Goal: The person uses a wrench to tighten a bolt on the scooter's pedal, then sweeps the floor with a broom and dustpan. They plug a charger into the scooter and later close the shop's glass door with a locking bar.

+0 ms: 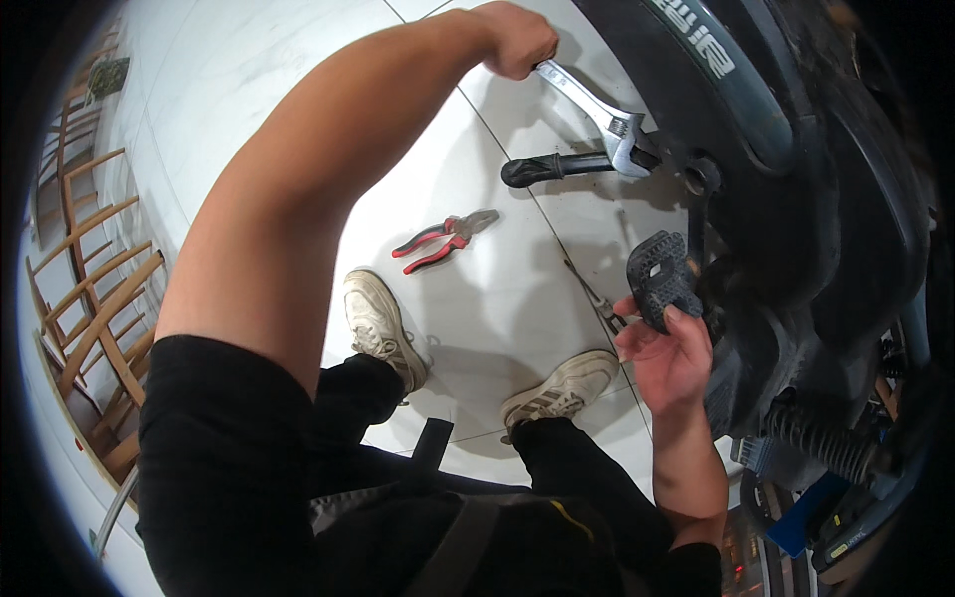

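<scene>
My left hand (517, 42), at the far side, is closed round the handle end of a silver adjustable wrench (594, 107). The wrench's jaws lie at the inner end of a black bar (559, 167) with a rounded tip, beside the dark scooter-like vehicle (756, 179). Whether the jaws grip anything is hard to tell. Nearer to me, my right hand (668, 358) grips a black ridged pedal (662, 279) by its near edge, thumb and fingers on it. A crank-like arm (696, 224) runs up from beside the pedal.
Red-handled pliers (443, 239) lie on the white tiled floor (418, 129) in front of my shoes (383, 323). A thin metal tool (594, 296) lies left of the pedal. The vehicle's coil spring (821, 438) is at the lower right, and wooden chairs (99, 308) stand at left.
</scene>
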Tool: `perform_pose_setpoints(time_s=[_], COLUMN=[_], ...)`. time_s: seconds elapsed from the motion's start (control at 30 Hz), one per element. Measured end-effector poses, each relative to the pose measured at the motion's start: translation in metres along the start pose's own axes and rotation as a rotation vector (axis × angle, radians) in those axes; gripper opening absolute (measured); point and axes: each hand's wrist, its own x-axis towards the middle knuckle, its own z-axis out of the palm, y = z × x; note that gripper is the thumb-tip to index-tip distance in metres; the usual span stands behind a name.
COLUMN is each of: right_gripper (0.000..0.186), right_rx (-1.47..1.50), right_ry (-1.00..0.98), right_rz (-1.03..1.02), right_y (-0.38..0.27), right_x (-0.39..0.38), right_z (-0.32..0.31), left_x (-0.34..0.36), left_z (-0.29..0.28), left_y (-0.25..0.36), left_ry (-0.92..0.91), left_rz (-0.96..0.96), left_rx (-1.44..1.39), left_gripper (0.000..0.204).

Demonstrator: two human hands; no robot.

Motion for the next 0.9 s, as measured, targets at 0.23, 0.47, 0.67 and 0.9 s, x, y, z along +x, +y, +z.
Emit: perform_pose_setpoints(time_s=[0.23,0.47,0.67,0.9], right_gripper=[0.04,0.039,0.037,0.036], right_rx=[-0.043,-0.037,-0.011,-0.003], right_ry=[0.021,-0.024,-0.032,-0.053], right_rz=[0.009,-0.002,0.003,0.012], right_y=[0.001,0.003,0.004,0.003], right_x=[0.002,0.007,0.009,0.009], right_z=[0.0,0.0,-0.002,-0.002], left_x=[-0.012,-0.042,-0.093,-0.147], left_z=[-0.001,-0.001,0.03,0.086], left_y=[0.004,0.009,0.018,0.159], left_ry=[0.122,0.128,0.152,0.02], left_rz=[-0.014,0.019,-0.338,-0.529], left_rx=[-0.073,-0.192,-0.414,-1.425], left_gripper=[0.018,0.021,0.031,0.057])
